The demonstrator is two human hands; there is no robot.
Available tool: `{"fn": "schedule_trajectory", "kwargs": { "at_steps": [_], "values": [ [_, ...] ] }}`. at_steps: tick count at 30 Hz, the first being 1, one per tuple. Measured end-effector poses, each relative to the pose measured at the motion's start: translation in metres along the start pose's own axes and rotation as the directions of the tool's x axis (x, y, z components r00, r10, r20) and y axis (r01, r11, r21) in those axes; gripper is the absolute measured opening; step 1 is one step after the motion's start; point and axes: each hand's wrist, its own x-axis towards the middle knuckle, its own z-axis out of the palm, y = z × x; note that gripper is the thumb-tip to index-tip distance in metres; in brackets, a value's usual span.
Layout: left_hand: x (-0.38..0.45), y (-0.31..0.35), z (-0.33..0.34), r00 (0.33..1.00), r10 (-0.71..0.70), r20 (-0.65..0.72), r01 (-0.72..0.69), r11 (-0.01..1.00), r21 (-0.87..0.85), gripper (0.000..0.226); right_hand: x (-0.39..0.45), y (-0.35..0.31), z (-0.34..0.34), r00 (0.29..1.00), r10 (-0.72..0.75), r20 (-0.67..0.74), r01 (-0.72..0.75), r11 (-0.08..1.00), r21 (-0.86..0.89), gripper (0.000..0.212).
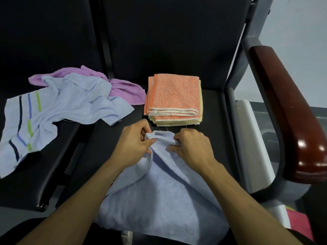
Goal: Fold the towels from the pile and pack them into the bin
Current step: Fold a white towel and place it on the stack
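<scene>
left hand [134, 144], right hand [191, 147], fingers pinching pale blue towel [159, 191] top edge between them

We have one wide-angle view from the head, looking forward and steeply down, close over the left hand [131, 145] and right hand [192, 147], with the black seat [208, 131] and its backrest beyond them.

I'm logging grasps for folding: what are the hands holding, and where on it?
Both the left hand and right hand pinch the pale blue towel along its bunched far edge.
</scene>
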Motion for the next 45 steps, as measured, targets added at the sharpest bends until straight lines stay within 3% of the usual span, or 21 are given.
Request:
{"fn": "schedule_trajectory", "kwargs": {
  "at_steps": [5, 8, 13, 17, 21, 27, 39, 45],
  "values": [
    [0.002, -0.008, -0.009, 1.000, -0.010, -0.023, 0.012, 0.997, 0.077, 0.023, -0.003, 0.008, 0.001, 0.995, 0.072, 0.063, -0.071, 0.997, -0.020, 0.020],
    [0.006, -0.015, -0.019, 0.996, -0.058, -0.070, 0.064, 0.993, 0.095, 0.020, -0.003, 0.017, -0.004, 0.994, 0.104, 0.013, -0.104, 0.994, -0.025, 0.012],
    [0.007, -0.017, -0.021, 0.990, -0.092, -0.111, 0.102, 0.991, 0.087, 0.018, -0.004, 0.026, -0.008, 0.996, 0.082, -0.022, -0.081, 0.996, 0.024, 0.019],
    [0.013, -0.022, -0.027, 0.976, -0.160, -0.148, 0.161, 0.987, -0.008, 0.017, -0.001, 0.028, -0.012, 0.997, -0.030, -0.076, 0.050, 0.958, 0.282, 0.017],
    [0.016, -0.024, -0.027, 0.967, -0.208, -0.149, 0.188, 0.973, -0.138, 0.012, -0.001, 0.026, -0.020, 0.982, 0.072, -0.174, 0.032, 0.846, 0.532, 0.010],
    [0.021, -0.023, -0.018, 0.965, -0.215, -0.150, 0.193, 0.970, -0.149, 0.011, -0.002, 0.028, -0.012, 0.985, 0.121, -0.119, -0.064, 0.915, 0.399, 0.015],
    [0.009, 0.008, -0.023, 0.950, -0.160, -0.270, 0.112, 0.976, -0.184, 0.011, -0.016, 0.019, -0.036, 0.905, 0.269, -0.328, 0.035, 0.723, 0.690, 0.011],
    [-0.010, 0.063, -0.053, 0.952, -0.073, -0.296, 0.029, 0.988, -0.151, 0.005, -0.037, -0.001, -0.084, 0.863, 0.285, -0.417, 0.072, 0.748, 0.660, 0.020]
  ]
}}
